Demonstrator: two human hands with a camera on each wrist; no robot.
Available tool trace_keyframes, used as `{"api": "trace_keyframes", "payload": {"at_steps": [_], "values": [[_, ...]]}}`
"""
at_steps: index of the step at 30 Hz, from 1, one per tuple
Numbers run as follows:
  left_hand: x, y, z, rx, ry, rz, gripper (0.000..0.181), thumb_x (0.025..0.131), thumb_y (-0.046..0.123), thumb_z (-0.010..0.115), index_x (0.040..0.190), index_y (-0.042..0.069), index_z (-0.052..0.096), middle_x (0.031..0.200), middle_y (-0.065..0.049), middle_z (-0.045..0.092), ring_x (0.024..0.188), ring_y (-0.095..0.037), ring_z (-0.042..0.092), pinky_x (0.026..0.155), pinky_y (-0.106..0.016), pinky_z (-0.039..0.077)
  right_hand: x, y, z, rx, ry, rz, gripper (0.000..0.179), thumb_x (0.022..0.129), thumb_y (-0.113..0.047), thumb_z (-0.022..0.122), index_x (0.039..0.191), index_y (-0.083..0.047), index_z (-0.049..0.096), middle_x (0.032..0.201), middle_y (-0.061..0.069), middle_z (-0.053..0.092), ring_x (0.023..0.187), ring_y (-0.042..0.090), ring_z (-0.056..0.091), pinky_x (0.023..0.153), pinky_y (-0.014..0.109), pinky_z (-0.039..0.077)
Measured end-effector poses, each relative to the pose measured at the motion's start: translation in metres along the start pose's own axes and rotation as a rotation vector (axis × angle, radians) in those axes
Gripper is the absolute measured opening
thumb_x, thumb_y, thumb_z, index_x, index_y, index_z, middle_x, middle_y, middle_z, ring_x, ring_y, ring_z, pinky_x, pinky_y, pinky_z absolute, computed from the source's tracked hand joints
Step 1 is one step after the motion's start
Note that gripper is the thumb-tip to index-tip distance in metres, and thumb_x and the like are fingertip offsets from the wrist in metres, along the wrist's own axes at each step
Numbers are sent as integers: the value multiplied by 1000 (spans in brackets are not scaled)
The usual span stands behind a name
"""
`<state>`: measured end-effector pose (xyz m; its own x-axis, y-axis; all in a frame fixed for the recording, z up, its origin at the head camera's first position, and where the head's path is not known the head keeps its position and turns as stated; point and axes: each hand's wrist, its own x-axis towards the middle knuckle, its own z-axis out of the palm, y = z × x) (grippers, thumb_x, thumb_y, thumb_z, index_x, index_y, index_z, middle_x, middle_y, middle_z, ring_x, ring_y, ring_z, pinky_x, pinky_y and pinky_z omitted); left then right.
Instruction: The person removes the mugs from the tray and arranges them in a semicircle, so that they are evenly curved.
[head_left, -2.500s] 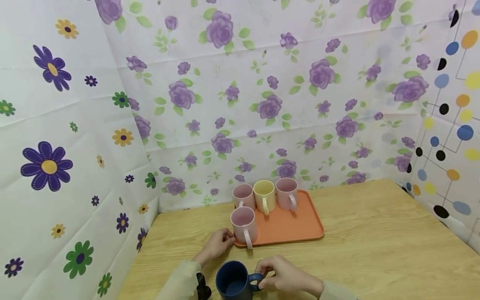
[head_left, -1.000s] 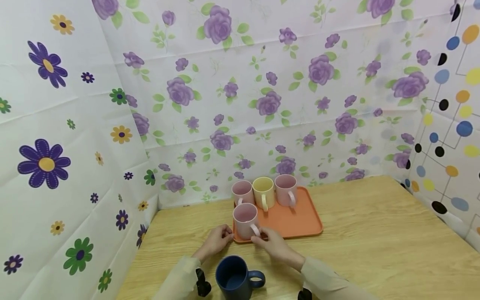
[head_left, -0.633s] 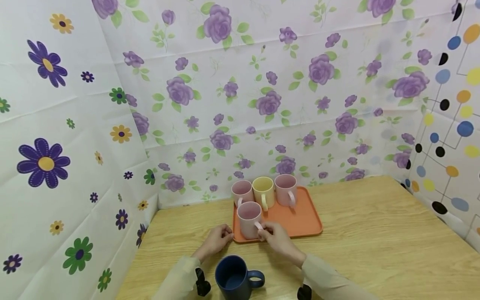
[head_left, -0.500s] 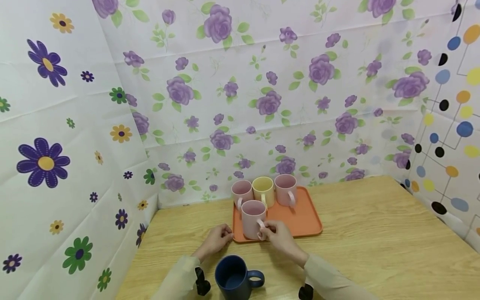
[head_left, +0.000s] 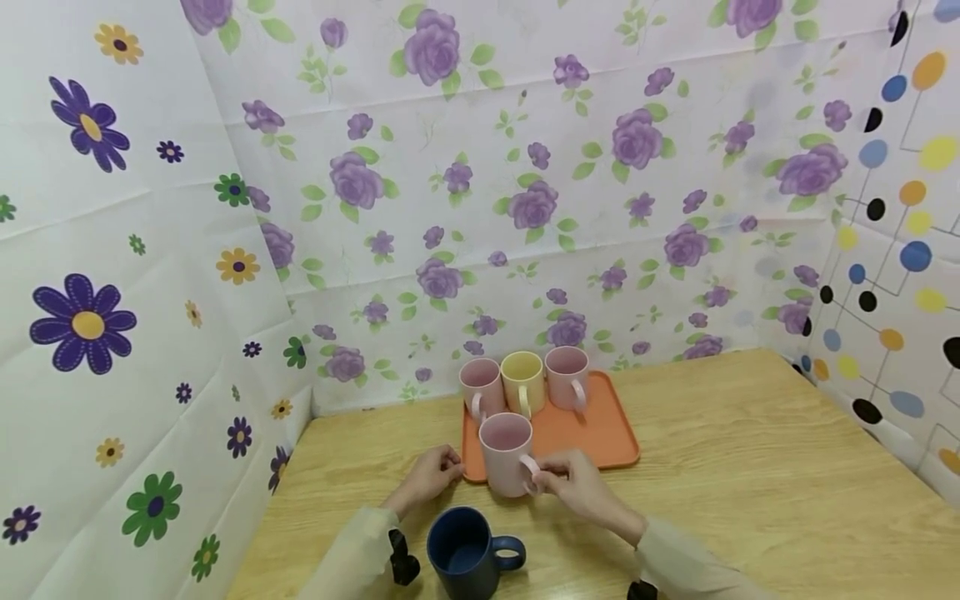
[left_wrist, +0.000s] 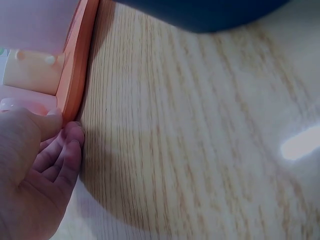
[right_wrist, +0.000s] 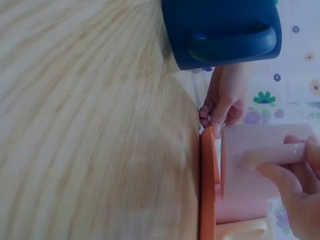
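Pink mug (head_left: 506, 454) upright — handle toward right hand (head_left: 581, 487).

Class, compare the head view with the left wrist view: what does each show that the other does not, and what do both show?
Only the head view shows the right hand gripping the pink mug by its handle, the other three mugs on the tray, the whole blue mug and the flowered walls.

Only the left wrist view shows, close up, the curled fingers against the tray's edge.

Both show the left hand, the orange tray and the wooden table.
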<state>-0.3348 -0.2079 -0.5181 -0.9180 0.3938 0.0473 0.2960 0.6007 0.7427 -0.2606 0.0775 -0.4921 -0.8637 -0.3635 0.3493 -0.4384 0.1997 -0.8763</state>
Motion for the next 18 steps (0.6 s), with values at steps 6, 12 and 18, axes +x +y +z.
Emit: {"api": "trace_keyframes", "payload": {"at_steps": [6,12,18], "values": [[-2,-1,0,11,-3,8,11,96,9,59,94,-2,59,76,-11,65,62,-12,58,54,-21,45,-16,5,-13,7,-92,-50,19,91,-13,65,101,2,74,88,15,75,81,6,68,68,23,56],[-2,-1,0,12,-2,10,11,95,8,60,93,-3,58,75,-10,65,62,-14,58,53,-22,44,-29,5,-20,53,-173,-25,20,91,-14,65,100,1,74,89,16,75,81,9,69,70,23,55],[0,1,1,19,-1,18,10,94,7,60,92,-3,58,74,-10,65,62,-11,57,54,-20,44,-39,9,-26,43,-194,-15,22,91,-15,65,102,3,73,92,17,74,83,2,66,70,22,55]]}}
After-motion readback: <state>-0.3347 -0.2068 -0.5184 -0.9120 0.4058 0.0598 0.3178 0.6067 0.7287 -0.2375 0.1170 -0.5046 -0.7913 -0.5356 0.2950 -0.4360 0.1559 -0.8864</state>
